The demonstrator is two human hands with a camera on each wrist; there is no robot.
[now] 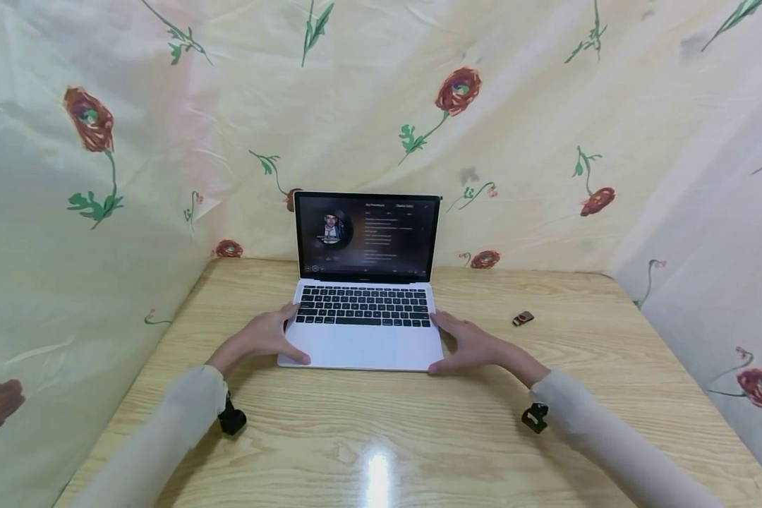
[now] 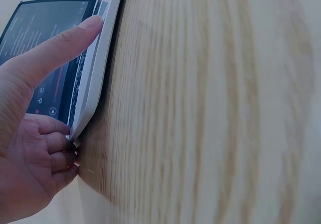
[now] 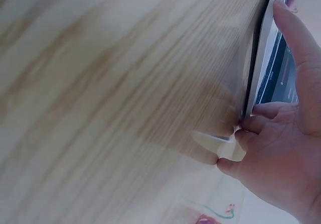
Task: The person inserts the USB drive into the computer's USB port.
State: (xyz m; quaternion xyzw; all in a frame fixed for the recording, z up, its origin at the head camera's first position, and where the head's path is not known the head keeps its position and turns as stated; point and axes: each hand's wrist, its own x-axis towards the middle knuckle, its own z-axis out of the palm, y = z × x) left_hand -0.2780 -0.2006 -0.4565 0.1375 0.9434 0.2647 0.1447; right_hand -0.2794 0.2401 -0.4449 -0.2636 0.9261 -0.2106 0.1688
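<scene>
An open laptop [image 1: 358, 347] with a silver body and black keys stands on the wooden table, its lit screen [image 1: 387, 240] showing a dark page with a round picture. My left hand [image 1: 269, 333] holds its left side, thumb on the front left corner and fingers along the side edge. On the opposite side my right hand [image 1: 470, 343] grips the right edge in the same way, thumb at the front right corner. Both wrist views show the fingertips low at the laptop's edge, by the tabletop. Whether any finger reaches beneath the base cannot be told.
A small dark USB stick [image 1: 523, 318] lies on the table [image 1: 381, 416] to the right of the laptop. Flower-patterned cloth [image 1: 355, 127] hangs behind the table and along both sides, close behind the screen.
</scene>
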